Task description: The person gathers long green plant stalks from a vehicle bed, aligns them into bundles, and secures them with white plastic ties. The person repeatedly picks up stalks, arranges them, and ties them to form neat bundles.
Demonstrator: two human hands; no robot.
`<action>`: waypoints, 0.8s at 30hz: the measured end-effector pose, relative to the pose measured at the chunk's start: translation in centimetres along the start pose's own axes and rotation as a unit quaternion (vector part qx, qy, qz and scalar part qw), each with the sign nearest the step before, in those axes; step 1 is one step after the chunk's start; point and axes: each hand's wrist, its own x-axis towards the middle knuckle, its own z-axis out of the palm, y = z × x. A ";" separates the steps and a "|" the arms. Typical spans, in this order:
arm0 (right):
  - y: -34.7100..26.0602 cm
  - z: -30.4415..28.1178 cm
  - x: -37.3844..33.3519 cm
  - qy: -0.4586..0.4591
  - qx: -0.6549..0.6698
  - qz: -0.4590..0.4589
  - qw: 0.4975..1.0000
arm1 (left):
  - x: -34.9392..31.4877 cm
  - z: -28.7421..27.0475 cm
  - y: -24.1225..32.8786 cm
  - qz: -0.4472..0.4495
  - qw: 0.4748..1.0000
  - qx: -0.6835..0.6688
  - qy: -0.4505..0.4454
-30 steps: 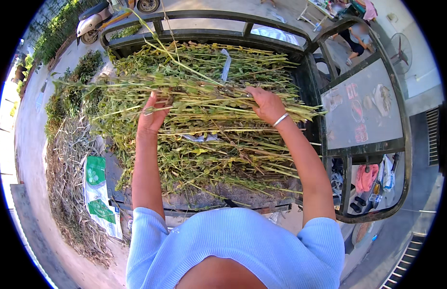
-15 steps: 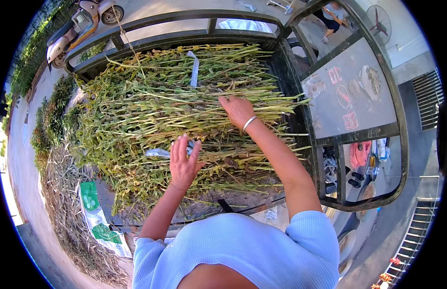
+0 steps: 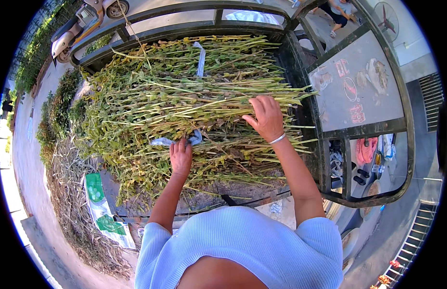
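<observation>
Pale strip [image 3: 161, 141] lies crosswise at your nearer left hand [image 3: 181, 158], grip curled, hold unclear; your right hand [image 3: 268, 120], loosely spread, apparently empty, is over stalks [image 3: 209, 103] rightward.

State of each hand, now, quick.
Left hand: fingers curled at the pale strip; whether it grips cannot be told.
Right hand: open, over the stalks, holding nothing visible.

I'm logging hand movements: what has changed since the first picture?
The bundle of leafy stalks, held up earlier, has been lowered onto the pile. The left hand let go and moved back and rightward, its fingers now at the near pale strip. The right hand is open over the bundle, contact unclear. The far pale strip and green-and-white sack stayed put.
</observation>
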 end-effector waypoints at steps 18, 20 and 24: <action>-4.9 -3.3 -0.5 -0.010 -0.052 -0.096 0.994 | 10.1 -13.2 -1.5 0.120 0.983 -0.005 0.139; -2.8 -3.4 2.2 0.017 -0.089 -0.121 0.988 | 12.8 -13.7 -1.2 0.042 0.994 0.012 0.097; 1.0 1.2 4.0 -0.075 -0.076 -0.037 0.994 | 16.6 -12.0 -1.0 0.027 0.997 0.035 -0.057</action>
